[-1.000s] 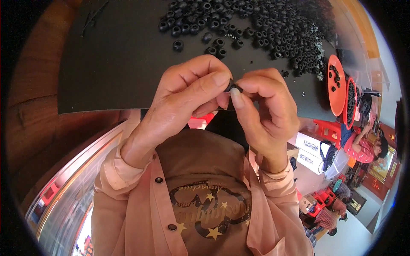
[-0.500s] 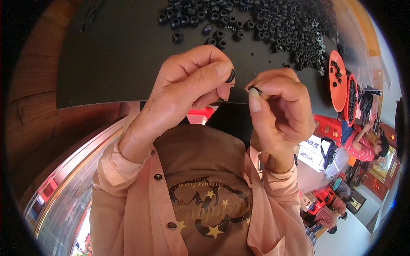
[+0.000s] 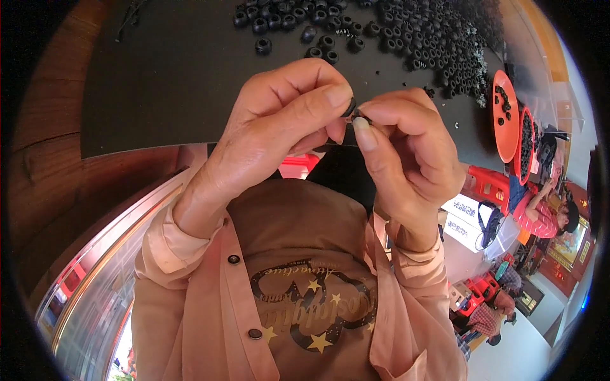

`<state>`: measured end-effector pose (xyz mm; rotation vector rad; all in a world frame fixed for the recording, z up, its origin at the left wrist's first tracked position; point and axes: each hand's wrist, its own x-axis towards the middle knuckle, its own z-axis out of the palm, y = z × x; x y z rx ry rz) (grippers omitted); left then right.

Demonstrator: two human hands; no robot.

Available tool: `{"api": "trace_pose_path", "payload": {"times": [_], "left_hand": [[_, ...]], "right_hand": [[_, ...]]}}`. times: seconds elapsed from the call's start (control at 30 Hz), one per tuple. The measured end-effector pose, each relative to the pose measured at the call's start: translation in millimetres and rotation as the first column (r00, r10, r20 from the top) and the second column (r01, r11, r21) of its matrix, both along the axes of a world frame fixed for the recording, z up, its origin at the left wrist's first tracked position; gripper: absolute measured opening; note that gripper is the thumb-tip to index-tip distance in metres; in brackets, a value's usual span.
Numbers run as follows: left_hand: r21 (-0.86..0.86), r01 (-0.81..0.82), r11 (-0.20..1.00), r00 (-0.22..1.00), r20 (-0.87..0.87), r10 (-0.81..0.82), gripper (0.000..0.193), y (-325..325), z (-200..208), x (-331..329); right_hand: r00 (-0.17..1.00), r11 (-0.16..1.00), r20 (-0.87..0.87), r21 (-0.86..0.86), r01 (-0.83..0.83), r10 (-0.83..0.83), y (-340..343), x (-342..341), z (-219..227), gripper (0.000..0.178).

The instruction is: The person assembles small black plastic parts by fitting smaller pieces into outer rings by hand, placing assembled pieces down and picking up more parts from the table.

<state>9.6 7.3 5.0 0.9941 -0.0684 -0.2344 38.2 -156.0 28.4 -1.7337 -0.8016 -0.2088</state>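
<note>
My left hand [image 3: 273, 120] pinches a small black rounded piece [image 3: 349, 108] between thumb and fingertips; most of it is hidden. Against it, my right hand [image 3: 416, 149] holds another tiny black piece [image 3: 363, 117] between thumb and forefinger. The two pieces meet or nearly meet above the dark table's near edge. Beyond my hands lies a heap of black hollow bead-like pieces [image 3: 397, 38], with several loose ones such as a single round piece [image 3: 263, 46]. A small metal coil spring [image 3: 344, 32] rests among them.
More silvery springs [image 3: 481, 82] edge the heap on the right. An orange dish [image 3: 506, 140] with some black pieces stands at the table's right side, beside a red basket [image 3: 525, 152] full of dark pieces. Further right are red stools [image 3: 488, 188] and a person in a striped shirt [image 3: 534, 213].
My right hand has moved left and slightly up, bringing its black piece to the one in my left hand. The left hand has shifted only slightly.
</note>
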Motion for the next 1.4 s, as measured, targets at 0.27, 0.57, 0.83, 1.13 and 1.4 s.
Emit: {"api": "trace_pose_path", "payload": {"times": [0.27, 0.57, 0.83, 1.13, 1.4], "left_hand": [[-0.001, -0.001, 1.0, 1.0, 0.004, 0.001, 0.018, -0.8, -0.7, -0.8], [0.028, 0.004, 1.0, 0.999, -0.046, -0.003, 0.018, 1.2, 5.1, -2.9], [0.058, 0.021, 0.998, 0.999, -0.037, -0.019, 0.017, 1.0, 3.9, -2.7], [0.05, -0.033, 0.998, 0.999, -0.004, 0.034, 0.017, -1.0, -1.4, -4.2], [0.058, 0.043, 0.997, 0.999, -0.024, -0.041, 0.02, 5.6, 2.9, -3.8]], "right_hand": [[1.0, 0.999, 0.004, -0.051, -0.006, 0.007, -0.5, 0.9, 3.4, 0.017], [0.993, 0.994, 0.117, -0.102, 0.023, -0.01, 1.6, 1.5, 3.2, 0.017], [0.993, 0.99, 0.116, -0.141, -0.005, 0.022, -3.6, 1.3, 2.2, 0.014], [0.991, 0.989, 0.128, -0.147, -0.005, 0.024, -2.5, 0.3, 0.9, 0.015], [0.991, 0.992, 0.125, -0.12, -0.029, 0.044, -0.1, 0.5, -1.9, 0.014]]}}
